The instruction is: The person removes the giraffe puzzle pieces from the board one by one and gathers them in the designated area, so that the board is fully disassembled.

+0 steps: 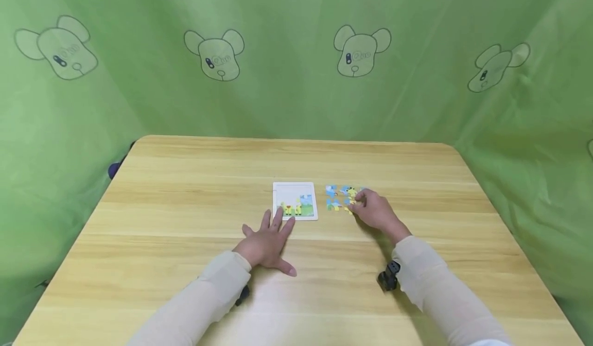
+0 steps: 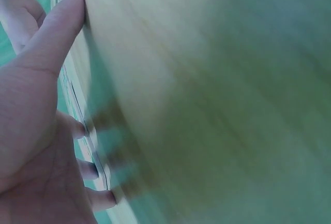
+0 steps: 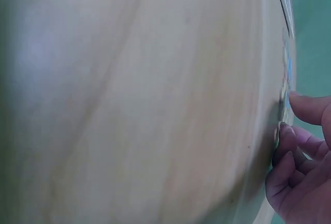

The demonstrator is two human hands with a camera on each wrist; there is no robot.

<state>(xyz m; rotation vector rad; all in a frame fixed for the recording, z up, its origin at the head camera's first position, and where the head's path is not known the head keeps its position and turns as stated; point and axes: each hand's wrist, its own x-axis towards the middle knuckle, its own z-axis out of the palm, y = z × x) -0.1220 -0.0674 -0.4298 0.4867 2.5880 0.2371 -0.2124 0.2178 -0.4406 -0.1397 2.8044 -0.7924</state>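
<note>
A white puzzle tray (image 1: 316,209) lies mid-table with a picture partly filled in along its bottom and right: yellow giraffe parts, green ground, a bit of blue sky. My left hand (image 1: 266,243) is spread flat with its fingertips at the tray's near edge; the left wrist view shows the thumb (image 2: 57,30) stretched away from the fingers. Right of the tray lie several loose puzzle pieces (image 1: 331,190) in blue, yellow and green. Over their right end is my right hand (image 1: 374,212), thumb and curled fingers (image 3: 283,144) pinching a puzzle piece (image 1: 347,202), which they partly cover.
The wooden table (image 1: 185,181) has rounded far corners. Green cloth (image 1: 287,104) with bear-head drawings hangs behind it and along both sides. Small black devices, such as the wrist camera (image 1: 389,276), sit under the sleeves at both wrists.
</note>
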